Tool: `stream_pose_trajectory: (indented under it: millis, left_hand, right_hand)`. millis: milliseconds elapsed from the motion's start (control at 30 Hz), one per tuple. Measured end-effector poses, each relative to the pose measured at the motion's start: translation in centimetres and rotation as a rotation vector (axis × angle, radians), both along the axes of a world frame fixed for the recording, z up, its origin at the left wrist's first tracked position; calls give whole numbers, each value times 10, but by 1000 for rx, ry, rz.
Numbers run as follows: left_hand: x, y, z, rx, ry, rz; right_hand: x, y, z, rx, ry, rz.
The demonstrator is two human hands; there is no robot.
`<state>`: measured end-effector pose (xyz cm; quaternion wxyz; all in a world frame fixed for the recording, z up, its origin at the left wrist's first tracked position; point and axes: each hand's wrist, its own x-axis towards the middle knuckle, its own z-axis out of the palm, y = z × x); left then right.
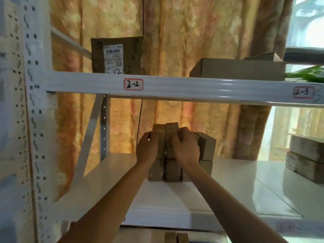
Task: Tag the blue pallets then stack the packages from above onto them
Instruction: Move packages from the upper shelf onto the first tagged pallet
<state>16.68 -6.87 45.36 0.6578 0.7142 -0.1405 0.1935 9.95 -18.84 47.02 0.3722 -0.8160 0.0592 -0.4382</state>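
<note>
A red-edged sticker (133,84) reading "2-2" is sitting on the white shelf beam (192,87), above the left grip (148,149). A second sticker (303,92) reading "2-3" is sitting on the same beam, up and far right of the right grip (186,149). "2-2" is showing handwritten on the upper box (117,55), under its printed label (113,58), too blurred to read.

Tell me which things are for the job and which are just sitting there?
For the job: small brown packages, left hand, right hand, both gripping them.

Just sitting there: labelled parcel, flat box, curtain, green plant.
</note>
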Motion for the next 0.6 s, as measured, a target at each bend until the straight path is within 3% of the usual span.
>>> stream_pose_trajectory:
  millis: [133, 333, 600]
  left_hand:
    - [-43, 5, 7, -99, -178, -48]
    - [-149, 20, -42, -57, -385, -15]
    - [-320, 18, -189, 5, -244, 33]
  right_hand:
    - [-27, -7, 2, 348, -177, 218]
    - [-134, -17, -55, 373, -233, 472]
    - [-306, -31, -189, 457, -89, 466]
